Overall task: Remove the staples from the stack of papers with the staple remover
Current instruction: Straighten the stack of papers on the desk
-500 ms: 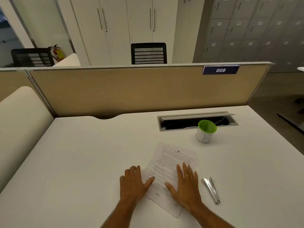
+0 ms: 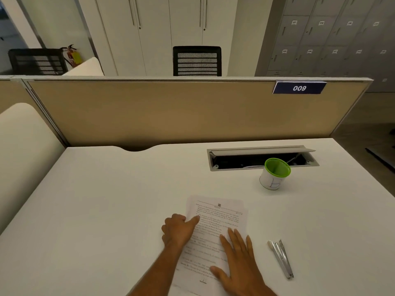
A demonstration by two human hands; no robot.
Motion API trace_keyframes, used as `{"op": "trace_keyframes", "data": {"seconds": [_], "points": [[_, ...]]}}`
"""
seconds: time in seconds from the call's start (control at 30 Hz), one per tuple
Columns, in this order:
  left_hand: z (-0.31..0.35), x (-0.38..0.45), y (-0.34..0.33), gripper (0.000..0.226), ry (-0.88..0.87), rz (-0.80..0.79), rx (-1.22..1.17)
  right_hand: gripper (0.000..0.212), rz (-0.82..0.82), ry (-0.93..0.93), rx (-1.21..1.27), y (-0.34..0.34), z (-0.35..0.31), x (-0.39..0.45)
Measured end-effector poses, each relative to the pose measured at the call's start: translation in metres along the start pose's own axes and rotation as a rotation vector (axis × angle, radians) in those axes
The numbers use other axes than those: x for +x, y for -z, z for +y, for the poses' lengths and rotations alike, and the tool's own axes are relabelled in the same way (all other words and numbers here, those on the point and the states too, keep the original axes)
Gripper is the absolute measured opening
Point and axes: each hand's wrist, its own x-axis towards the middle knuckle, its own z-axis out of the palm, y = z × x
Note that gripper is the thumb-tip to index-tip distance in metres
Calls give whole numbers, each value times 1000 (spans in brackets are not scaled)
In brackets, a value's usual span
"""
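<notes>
The stack of papers point(image 2: 222, 216), printed with text, lies tilted on the white desk point(image 2: 106, 210) near its front edge. My left hand point(image 2: 178, 230) is at the papers' left edge, fingers curled and thumb pressed on top of the sheet. Flat on the lower right part of the papers rests my right hand point(image 2: 239, 261), fingers spread and holding nothing. The metal staple remover point(image 2: 281, 258) lies on the desk to the right of the papers, apart from both hands. No staple can be made out.
A white cup with a green rim point(image 2: 274, 174) stands behind the papers to the right, in front of an open cable tray point(image 2: 256, 159). A beige partition point(image 2: 171, 112) closes the desk's far side. The desk's right edge drops to the floor.
My left hand has moved forward along the papers' left edge and curled from flat into a grip with the thumb on the sheet. My right hand stays flat.
</notes>
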Motion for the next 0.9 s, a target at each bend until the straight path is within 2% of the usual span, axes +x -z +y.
{"op": "trace_keyframes", "data": {"seconds": [0.1, 0.2, 0.27, 0.33, 0.47, 0.57, 0.63, 0.7, 0.77, 0.9], "points": [[-8, -3, 3, 52, -25, -28, -181, 93, 25, 61, -15, -2, 2, -7], [-13, -8, 8, 50, -51, -42, -329, 93, 4, 82, -38, 0, 2, -11], [-15, -11, 11, 51, -79, -33, -337, 93, -16, 83, -67, 3, 1, -12], [-18, -12, 14, 44, -99, -31, -344, 91, -87, 76, -102, 6, -2, -14], [-23, -16, 17, 17, -131, -138, -437, 91, -107, 83, -136, 10, -9, -19], [-22, -23, 15, 16, -170, -178, -455, 95, -138, 105, -175, 18, -17, -20], [-20, -27, 15, 20, -207, -195, -517, 96, -71, 107, -59, 21, -23, -18], [-18, -31, 16, 23, -235, -245, -613, 86, 21, 69, 150, 26, -32, -13], [-16, -36, 19, 26, -247, -328, -714, 73, 182, 11, 305, 40, -47, -6], [-9, -47, 24, 30, -267, -473, -871, 57, 465, -13, 355, 65, -70, 11]]}}
